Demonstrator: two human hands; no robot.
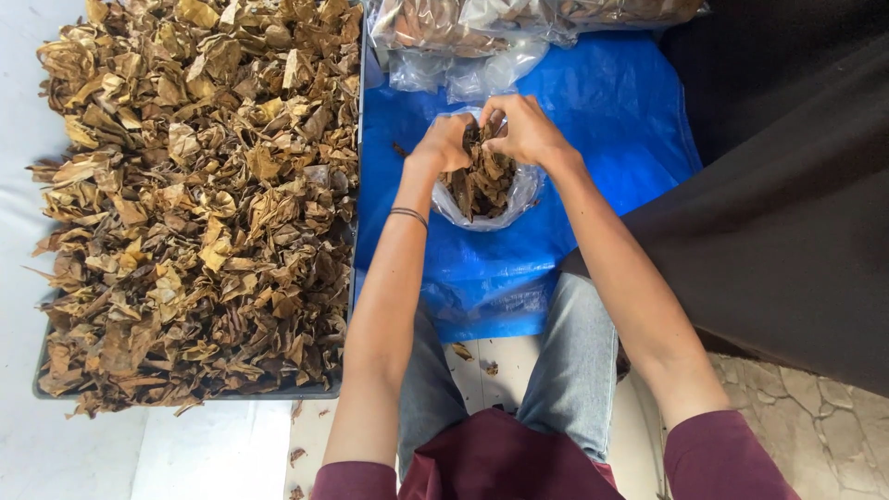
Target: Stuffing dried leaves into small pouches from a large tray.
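A small clear plastic bag (520,197) stuffed with dry brown leaves (478,181) stands on a blue plastic sheet (602,111) in front of me. My left hand (444,142) grips the bag's left rim and presses on the leaves. My right hand (524,130) holds the right rim, fingers curled into the opening. A thin dark band circles my left wrist (408,216).
A big tray (185,393) heaped with dried brown leaves (199,204) fills the left. Filled clear bags (463,23) lie at the top on the blue sheet. A dark cloth (787,185) covers the right. My knees in grey trousers (565,361) are below; crumbs dot the pale floor.
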